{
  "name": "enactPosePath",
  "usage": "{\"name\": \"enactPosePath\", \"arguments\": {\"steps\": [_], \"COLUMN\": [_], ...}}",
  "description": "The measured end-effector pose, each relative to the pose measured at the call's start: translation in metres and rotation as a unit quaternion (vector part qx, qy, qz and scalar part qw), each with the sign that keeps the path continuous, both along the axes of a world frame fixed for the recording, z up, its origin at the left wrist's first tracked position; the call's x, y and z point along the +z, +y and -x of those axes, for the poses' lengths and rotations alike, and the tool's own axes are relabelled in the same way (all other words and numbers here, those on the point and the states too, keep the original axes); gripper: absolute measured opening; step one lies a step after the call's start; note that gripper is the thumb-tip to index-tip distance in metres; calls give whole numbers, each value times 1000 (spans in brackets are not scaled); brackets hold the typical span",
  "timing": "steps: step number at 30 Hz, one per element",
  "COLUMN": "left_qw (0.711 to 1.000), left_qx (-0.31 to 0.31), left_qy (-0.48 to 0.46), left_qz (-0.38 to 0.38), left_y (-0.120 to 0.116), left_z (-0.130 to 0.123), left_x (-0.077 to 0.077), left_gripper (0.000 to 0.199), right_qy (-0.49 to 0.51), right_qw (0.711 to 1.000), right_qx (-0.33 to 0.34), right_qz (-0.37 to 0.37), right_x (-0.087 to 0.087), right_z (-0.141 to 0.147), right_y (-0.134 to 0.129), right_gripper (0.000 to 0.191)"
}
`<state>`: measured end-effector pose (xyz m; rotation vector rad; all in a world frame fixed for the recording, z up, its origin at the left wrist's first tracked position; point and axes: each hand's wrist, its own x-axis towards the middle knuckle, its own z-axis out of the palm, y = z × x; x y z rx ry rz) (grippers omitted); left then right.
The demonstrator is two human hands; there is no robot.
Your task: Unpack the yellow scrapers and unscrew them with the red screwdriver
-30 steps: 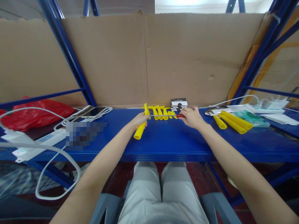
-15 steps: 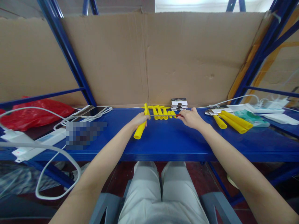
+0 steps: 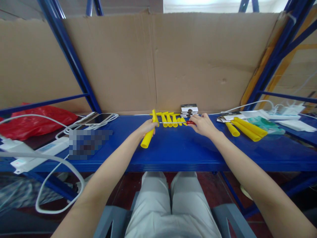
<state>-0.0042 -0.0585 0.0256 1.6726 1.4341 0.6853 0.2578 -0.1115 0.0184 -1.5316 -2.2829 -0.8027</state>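
My left hand [image 3: 148,126] is closed around a yellow tube-shaped plastic part [image 3: 148,138], tilted with its wide hollow end toward me. My right hand [image 3: 203,125] grips the red handle of a screwdriver [image 3: 173,123]. Its thin metal shaft lies level and reaches left to the yellow part at my left fingers; the tip's exact contact is hidden there. Behind the shaft, several yellow tube-shaped parts [image 3: 169,120] lie in a row on the blue tabletop [image 3: 178,148]. Small black-and-white boxes [image 3: 189,108] are stacked just behind my right hand.
More yellow tubes [image 3: 249,129] lie at the right beside a green plastic packet [image 3: 266,125] and white papers. At left are a red plastic bag [image 3: 44,120], a white power strip [image 3: 41,153], cables and a phone [image 3: 97,118]. A cardboard sheet [image 3: 198,62] stands behind the table.
Both hands keep their grips on the yellow part and the screwdriver, in nearly the same place. Little else differs beyond a slight shift of the view.
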Motion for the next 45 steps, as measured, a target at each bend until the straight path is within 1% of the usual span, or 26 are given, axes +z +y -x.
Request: {"name": "enactPosePath", "arguments": {"steps": [3,7,12,15,18,22,25,29,35,42,45], "left_qw": [1000,1000,1000,1000,1000,1000,1000,1000,1000,1000,1000], "left_qx": [-2,-9,-9,-8,-6,-2,4,-4,1,4,5], "left_qy": [1,6,7,13,17,10,7,1,2,4,9], "left_qz": [4,10,8,7,4,-2,-3,0,1,-2,-4], "left_y": [0,0,1,0,0,0,1,-1,-2,-1,-1], "left_z": [0,0,-1,-1,-1,0,0,-1,-2,-2,-2], "left_x": [0,0,0,0,0,0,0,1,1,0,0], "left_gripper": [32,33,33,32,31,30,30,30,32,32,32], "right_qy": [-5,-15,-20,-7,5,7,0,-14,-6,-36,-39], "right_qw": [1000,999,996,997,997,997,997,998,995,995,993], "right_qx": [-7,-35,-66,-60,-45,-24,-8,-33,-74,-50,-61], "right_qz": [9,32,49,46,57,68,74,59,66,84,91], "right_x": [0,0,-1,-2,-2,-2,-2,0,1,3,3], "right_z": [-1,0,4,5,4,4,4,6,12,9,10], "right_y": [0,1,1,1,0,0,1,0,-2,-3,-3], "right_gripper": [24,20,26,29,28,30,27,19,22,21,23]}}
